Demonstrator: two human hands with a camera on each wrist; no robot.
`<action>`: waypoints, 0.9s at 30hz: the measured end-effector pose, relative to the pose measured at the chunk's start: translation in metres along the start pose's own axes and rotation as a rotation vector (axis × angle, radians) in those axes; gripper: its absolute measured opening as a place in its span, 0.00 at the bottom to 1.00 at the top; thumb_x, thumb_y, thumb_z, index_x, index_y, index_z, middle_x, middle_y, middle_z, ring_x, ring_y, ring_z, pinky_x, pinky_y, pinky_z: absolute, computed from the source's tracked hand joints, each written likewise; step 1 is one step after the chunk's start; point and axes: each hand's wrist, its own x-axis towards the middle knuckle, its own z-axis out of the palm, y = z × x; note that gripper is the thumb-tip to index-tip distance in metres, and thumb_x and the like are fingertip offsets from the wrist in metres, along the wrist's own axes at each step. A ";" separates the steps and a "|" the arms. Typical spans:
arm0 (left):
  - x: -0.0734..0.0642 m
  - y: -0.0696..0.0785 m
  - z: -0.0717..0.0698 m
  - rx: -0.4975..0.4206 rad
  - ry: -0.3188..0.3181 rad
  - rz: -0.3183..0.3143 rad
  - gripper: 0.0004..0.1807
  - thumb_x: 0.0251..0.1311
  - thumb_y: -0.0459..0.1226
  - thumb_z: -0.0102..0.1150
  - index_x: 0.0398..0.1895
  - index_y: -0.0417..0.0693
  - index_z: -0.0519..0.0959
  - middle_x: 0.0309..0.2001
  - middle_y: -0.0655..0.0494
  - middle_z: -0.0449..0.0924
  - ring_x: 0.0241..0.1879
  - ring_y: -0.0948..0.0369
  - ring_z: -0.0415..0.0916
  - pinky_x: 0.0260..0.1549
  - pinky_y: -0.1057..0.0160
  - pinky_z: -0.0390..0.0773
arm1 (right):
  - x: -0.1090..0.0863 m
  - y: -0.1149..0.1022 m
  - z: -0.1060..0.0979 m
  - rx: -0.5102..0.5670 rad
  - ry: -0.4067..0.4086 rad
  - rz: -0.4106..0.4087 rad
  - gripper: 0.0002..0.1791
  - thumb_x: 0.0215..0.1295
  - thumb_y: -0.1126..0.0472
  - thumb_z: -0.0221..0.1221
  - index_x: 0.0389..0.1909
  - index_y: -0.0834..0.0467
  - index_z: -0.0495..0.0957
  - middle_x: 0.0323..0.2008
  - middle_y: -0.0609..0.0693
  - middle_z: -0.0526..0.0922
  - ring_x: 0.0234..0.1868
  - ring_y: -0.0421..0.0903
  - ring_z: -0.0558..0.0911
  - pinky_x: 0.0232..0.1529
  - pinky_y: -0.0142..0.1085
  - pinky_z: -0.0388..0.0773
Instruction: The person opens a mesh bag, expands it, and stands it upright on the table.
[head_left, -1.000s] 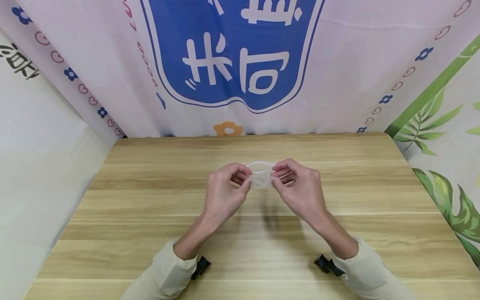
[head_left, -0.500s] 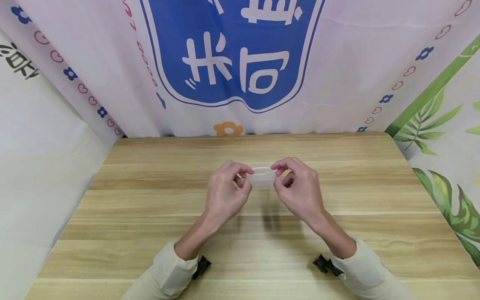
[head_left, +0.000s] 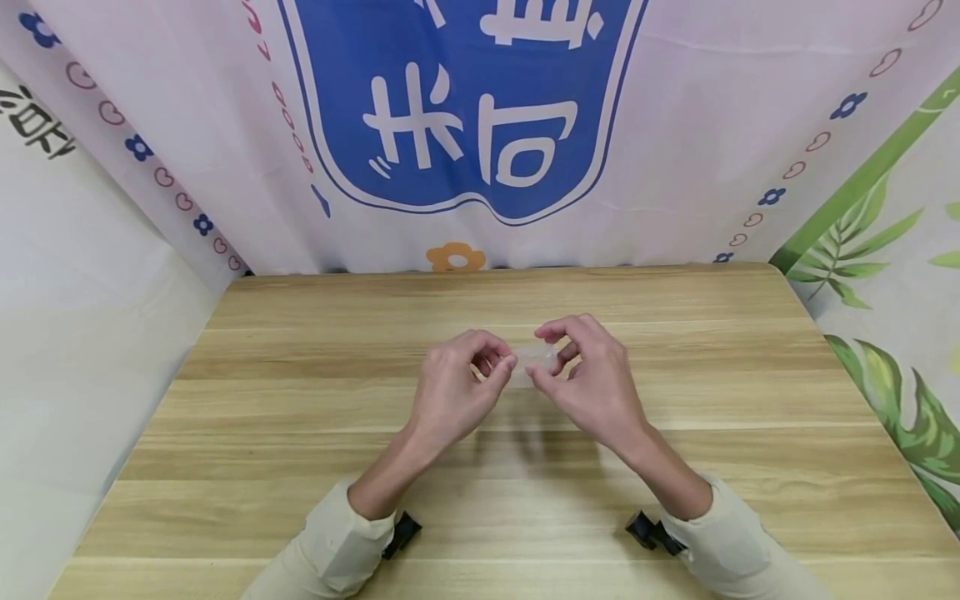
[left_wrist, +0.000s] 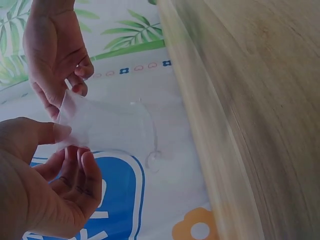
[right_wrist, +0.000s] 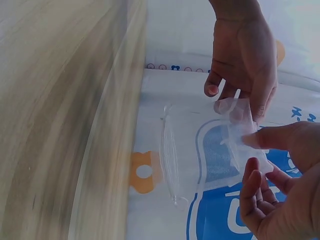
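Observation:
A small translucent mesh bag (head_left: 534, 360) hangs between both hands above the middle of the table. In the right wrist view the bag (right_wrist: 200, 145) shows a thread with small loops along its lower end. My left hand (head_left: 457, 379) pinches one upper side of it; in the left wrist view its thumb (left_wrist: 61, 132) lies on the film, with curled fingers behind. At the other upper side, my right hand (head_left: 592, 375) holds the bag between thumb and curled fingers, index finger lifted away. The right thumb (right_wrist: 255, 140) overlaps the mesh.
The wood-grain table (head_left: 300, 417) reaches back to a printed curtain (head_left: 675, 167) with a blue emblem. Black wrist mounts (head_left: 402, 533) sit at both cuffs. Light sheets hang along the left and right sides.
The bag's mouth, spread wide between the hands before, is now narrower. My left fingertips have moved right and closed together; my right thumb has moved left over the bag, its index finger apart.

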 end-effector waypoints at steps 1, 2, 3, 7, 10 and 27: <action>0.000 0.000 0.000 -0.004 0.006 -0.001 0.02 0.67 0.34 0.71 0.36 0.45 0.87 0.30 0.54 0.86 0.28 0.64 0.81 0.27 0.67 0.85 | 0.000 0.000 0.000 -0.001 -0.012 -0.003 0.21 0.56 0.70 0.77 0.51 0.59 0.85 0.47 0.53 0.85 0.33 0.41 0.85 0.31 0.30 0.83; 0.000 0.000 0.000 -0.009 0.012 -0.001 0.02 0.67 0.33 0.70 0.36 0.45 0.87 0.29 0.54 0.86 0.28 0.64 0.81 0.27 0.69 0.83 | -0.001 -0.001 0.000 0.000 -0.025 -0.007 0.22 0.56 0.71 0.76 0.51 0.59 0.85 0.47 0.53 0.85 0.33 0.41 0.84 0.31 0.30 0.83; 0.000 -0.001 0.000 -0.015 0.018 -0.002 0.02 0.67 0.33 0.70 0.36 0.45 0.87 0.29 0.54 0.86 0.28 0.64 0.81 0.26 0.70 0.82 | -0.001 -0.001 0.000 0.002 -0.039 -0.012 0.23 0.55 0.73 0.76 0.52 0.59 0.84 0.48 0.53 0.85 0.33 0.41 0.84 0.31 0.32 0.84; 0.001 -0.003 -0.001 -0.028 0.041 -0.006 0.02 0.65 0.30 0.69 0.36 0.45 0.87 0.28 0.54 0.85 0.28 0.63 0.80 0.24 0.71 0.79 | -0.001 -0.003 0.001 0.012 -0.088 -0.030 0.25 0.53 0.75 0.75 0.52 0.59 0.84 0.48 0.54 0.85 0.33 0.41 0.84 0.32 0.34 0.87; 0.002 -0.004 -0.002 -0.020 0.053 0.001 0.04 0.65 0.28 0.68 0.37 0.45 0.87 0.28 0.54 0.84 0.28 0.63 0.80 0.23 0.71 0.78 | -0.001 -0.004 -0.001 0.004 -0.104 -0.035 0.23 0.54 0.73 0.77 0.52 0.59 0.84 0.48 0.55 0.86 0.33 0.41 0.84 0.31 0.32 0.86; 0.000 -0.002 -0.003 0.004 -0.046 0.053 0.02 0.67 0.31 0.71 0.41 0.43 0.89 0.34 0.53 0.85 0.33 0.62 0.80 0.28 0.71 0.84 | 0.003 0.001 -0.006 -0.084 -0.007 -0.078 0.07 0.68 0.66 0.71 0.45 0.57 0.89 0.35 0.48 0.93 0.34 0.42 0.89 0.34 0.37 0.85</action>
